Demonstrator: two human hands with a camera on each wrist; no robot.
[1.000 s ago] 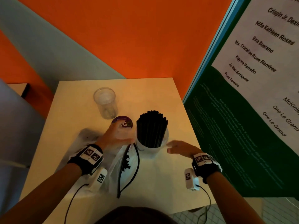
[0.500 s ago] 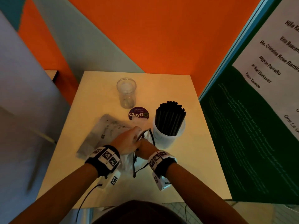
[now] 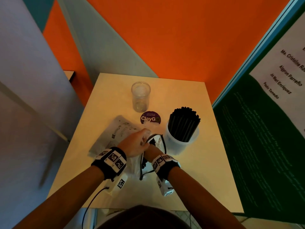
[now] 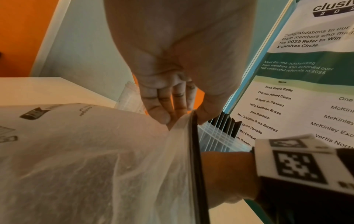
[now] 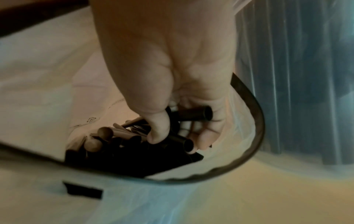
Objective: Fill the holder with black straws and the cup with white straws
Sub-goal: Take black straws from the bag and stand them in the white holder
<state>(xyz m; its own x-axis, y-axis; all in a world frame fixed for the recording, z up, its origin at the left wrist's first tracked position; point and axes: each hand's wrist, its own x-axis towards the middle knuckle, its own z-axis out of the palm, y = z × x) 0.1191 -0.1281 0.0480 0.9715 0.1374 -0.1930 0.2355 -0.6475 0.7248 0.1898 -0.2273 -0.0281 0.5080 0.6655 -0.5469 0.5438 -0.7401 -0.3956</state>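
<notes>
On the desk [image 3: 105,100], your left hand [image 3: 135,142] pinches the translucent bag [image 4: 95,159] by its dark rim; your right hand [image 5: 172,91] is inside, curled round matte black straws [image 5: 134,145]; further right, the white holder [image 3: 181,142] stands packed with them

your right hand [image 5: 172,94] reaches inside the plastic bag [image 5: 247,163]; your fingers [image 5: 159,128] curl round black straws [image 5: 184,144]; the holder [image 5: 298,75] stands just beside.
</notes>
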